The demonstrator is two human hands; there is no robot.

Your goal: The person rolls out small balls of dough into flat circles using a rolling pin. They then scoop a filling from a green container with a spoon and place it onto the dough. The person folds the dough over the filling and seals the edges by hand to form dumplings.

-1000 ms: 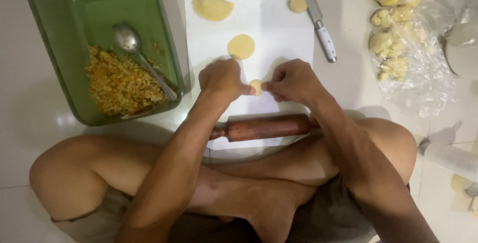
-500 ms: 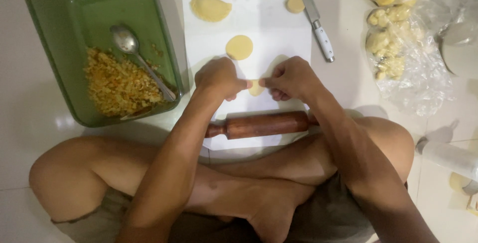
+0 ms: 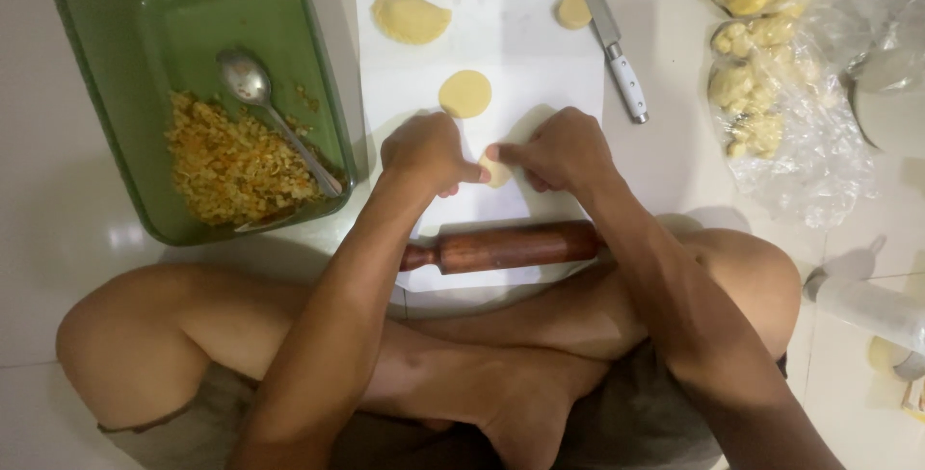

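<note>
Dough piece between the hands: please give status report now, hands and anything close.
Left hand and right hand both pinch small dough piece over white sheet. Rolling pin lies just behind hands. Flat dough disc ahead, apart.

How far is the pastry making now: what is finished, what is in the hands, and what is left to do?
Done: one folded, crimped pastry lies on the white sheet, and one flat dough disc is rolled. In hand: the left hand and right hand pinch a small dough piece. Left: two dough lumps, filling in the green tray, bagged dough.
</note>
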